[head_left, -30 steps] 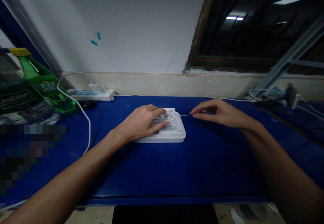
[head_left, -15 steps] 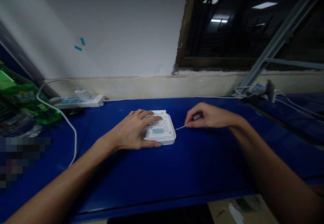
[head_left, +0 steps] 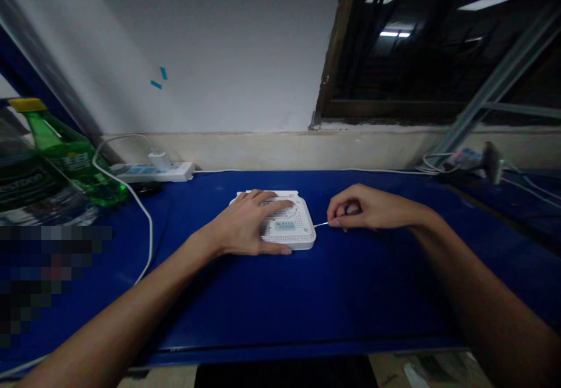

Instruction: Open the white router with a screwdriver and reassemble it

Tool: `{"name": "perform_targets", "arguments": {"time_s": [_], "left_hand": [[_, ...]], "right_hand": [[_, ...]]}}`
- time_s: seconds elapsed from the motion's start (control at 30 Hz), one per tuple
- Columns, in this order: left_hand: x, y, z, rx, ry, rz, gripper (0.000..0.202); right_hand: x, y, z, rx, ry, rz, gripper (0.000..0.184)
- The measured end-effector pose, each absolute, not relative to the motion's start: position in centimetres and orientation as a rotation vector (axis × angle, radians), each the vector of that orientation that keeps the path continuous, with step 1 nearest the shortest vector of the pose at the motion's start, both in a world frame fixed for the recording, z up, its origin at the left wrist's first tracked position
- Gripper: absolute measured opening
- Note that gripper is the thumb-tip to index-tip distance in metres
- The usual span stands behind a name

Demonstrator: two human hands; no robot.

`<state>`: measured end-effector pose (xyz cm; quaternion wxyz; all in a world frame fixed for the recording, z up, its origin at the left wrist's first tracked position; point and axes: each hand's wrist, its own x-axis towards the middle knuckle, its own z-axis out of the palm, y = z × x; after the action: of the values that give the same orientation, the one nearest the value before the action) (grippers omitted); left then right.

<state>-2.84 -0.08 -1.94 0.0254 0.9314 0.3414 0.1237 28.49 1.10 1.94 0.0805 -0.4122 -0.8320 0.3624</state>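
Head view: left hand (head_left: 243, 227) spread open, resting on white router (head_left: 294, 237), router lying on blue workbench (head_left: 307, 300); right hand (head_left: 372, 208) closed, pinching thin metal pin (head_left: 321, 224), tip just beside router's edge.

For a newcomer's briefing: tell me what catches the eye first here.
A white vented router lies mid-table on the blue tabletop, with the left hand spread on top. The right hand pinches a thin metal pin, its tip at the router's right edge. A green bottle sits far left.
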Motion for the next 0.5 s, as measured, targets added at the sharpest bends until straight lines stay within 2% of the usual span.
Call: {"name": "perform_targets", "arguments": {"time_s": [0.23,0.5], "left_hand": [[-2.5,-0.1,-1.7,2.802,1.132,0.370,0.106],[-2.1,-0.1,-1.8,2.748,1.141,0.443,0.111]], "right_hand": [[28.0,0.2,2.5,-1.275,-2.614,0.869,0.023],[28.1,1.3,1.6,-1.234,-2.550,1.023,0.034]]}}
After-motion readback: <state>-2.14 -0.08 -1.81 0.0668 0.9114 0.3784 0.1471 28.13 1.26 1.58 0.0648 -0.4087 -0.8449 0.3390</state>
